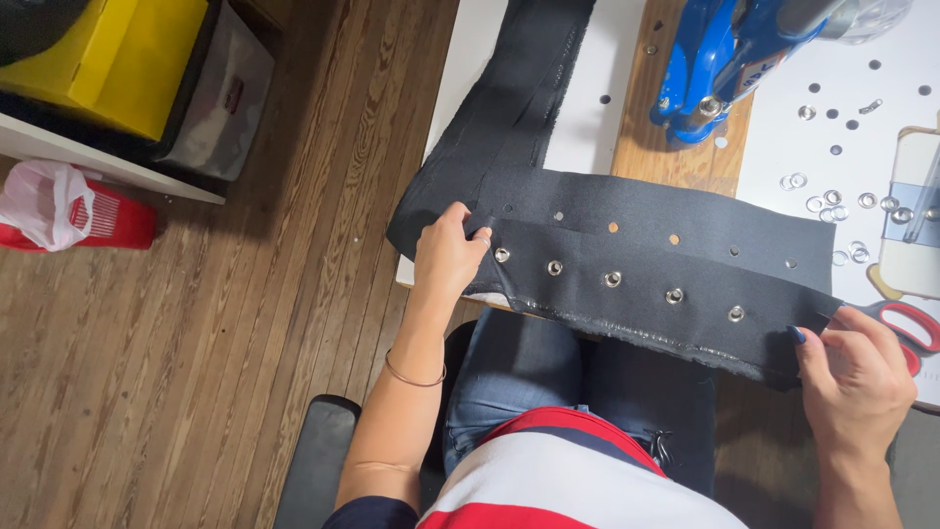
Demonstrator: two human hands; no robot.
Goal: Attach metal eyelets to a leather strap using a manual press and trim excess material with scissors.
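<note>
Across the near edge of the bench (pixel 602 122), draped toward the lap: black fabric (pixel 646 230), folded double, one long leg running away up the bench, the other lying crosswise between both hands. Along the near fold, a row of five metal eyelets (pixel 613 279); above it, a row of punched holes (pixel 674 239), unfilled. Judged soft and limp, medium weight, thick enough to hold a crease; frayed at the lower raw edge. Likely to sag wherever unsupported, and to slide on the smooth bench top. Eyelets rigid, so no bending at those spots; best taken by pinching the folded edge at both ends, clear of the metal. Left hand (pixel 448 257): palm down, fingers curled, thumb and fingertips pinching the fold just beside the first eyelet; wrist straight, forearm rising from the lap, thin bangle (pixel 415 377) above the wrist. Right hand (pixel 858 377): closed on the far right corner of the cloth, thumb on top, fingers tucked beneath, pulling the strip flat. Red-handled scissors (pixel 911 323) just behind that hand, partly hidden. Blue press (pixel 725 59) at the back on a wooden board, apart from the cloth. Loose eyelets (pixel 832 199) and punched-out discs scattered to the right of the press.
</note>
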